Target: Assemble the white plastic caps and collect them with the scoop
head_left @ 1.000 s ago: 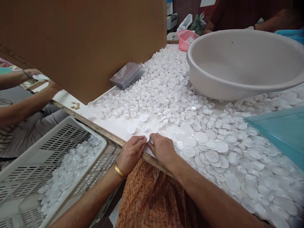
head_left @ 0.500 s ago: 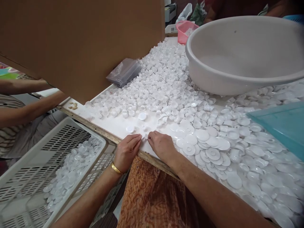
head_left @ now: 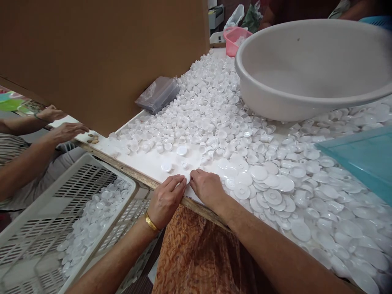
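At the table's front edge my hands meet around a small white round plastic piece (head_left: 187, 177). My left hand (head_left: 169, 197), with a gold bangle at the wrist, pinches it from the left. From the right, the bent fingertips of my right hand (head_left: 207, 187) close on its other side. Most of the piece is covered by fingers. Just beyond lie a white disc-topped piece (head_left: 167, 167) and another round white piece (head_left: 181, 150). To the right, flat white saucer-like discs (head_left: 272, 197) overlap in a pile. Behind them spread many small white cup-like pieces (head_left: 211, 102).
A large whitish basin (head_left: 284, 110) stands back right, near a teal plastic sheet or lid (head_left: 361, 157). A cardboard box (head_left: 104, 61) towers at left beside a clear-wrapped pack (head_left: 159, 94). Below is a white crate (head_left: 134, 185) holding white pieces. A co-worker's hands (head_left: 65, 132) are at far left.
The white piece now shows between my fingertips, where it was mostly hidden. My left hand has shifted slightly. The co-worker's hands have come into view from behind the box.
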Motion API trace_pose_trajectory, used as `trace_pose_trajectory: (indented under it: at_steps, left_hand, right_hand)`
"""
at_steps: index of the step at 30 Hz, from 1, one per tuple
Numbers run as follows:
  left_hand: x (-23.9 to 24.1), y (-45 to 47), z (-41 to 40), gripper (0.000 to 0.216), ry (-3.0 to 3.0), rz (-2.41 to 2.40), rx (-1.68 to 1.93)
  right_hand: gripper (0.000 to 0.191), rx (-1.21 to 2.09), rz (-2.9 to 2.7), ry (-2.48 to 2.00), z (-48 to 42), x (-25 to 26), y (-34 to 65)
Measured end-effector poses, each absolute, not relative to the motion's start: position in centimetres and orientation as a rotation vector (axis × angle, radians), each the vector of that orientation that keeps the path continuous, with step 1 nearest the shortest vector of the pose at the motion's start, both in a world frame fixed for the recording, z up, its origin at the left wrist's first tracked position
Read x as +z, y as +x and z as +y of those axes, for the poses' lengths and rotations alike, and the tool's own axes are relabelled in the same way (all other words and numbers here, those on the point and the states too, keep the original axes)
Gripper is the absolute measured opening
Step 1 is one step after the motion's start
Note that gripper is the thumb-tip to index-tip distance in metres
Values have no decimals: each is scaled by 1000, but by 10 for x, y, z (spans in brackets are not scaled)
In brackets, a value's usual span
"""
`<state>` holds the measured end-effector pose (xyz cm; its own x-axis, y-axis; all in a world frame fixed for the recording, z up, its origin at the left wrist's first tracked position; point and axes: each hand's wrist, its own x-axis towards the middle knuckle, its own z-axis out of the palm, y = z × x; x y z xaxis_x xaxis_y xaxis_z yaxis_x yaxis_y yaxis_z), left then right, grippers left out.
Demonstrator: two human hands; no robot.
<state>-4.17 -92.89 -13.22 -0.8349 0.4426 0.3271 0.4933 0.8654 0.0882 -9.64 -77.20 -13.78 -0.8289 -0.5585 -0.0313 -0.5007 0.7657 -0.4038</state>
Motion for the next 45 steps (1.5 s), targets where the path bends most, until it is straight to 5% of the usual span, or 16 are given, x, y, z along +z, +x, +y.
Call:
trace_pose_trajectory:
  at_steps: [14,32,41,45]
  left_hand:
    - [-114,-45,-923,16,-685,-2849,-52]
    - [-134,-35,-930,28,-614,-2801,-259]
    - [-110,-55,-901,19,-560,-2631,-236]
    - [-112,-84,-851,13,-737,-2789,-48]
  right_hand:
    - [31,-907,2858,-1080,-771,-133,-81]
    - [40,-914,2770,-1222,-768,-133,-77]
    - [30,-1142,3268,-314,-696,-130,-106]
    - [30,-1117,3273,-322,-693,-140,-109]
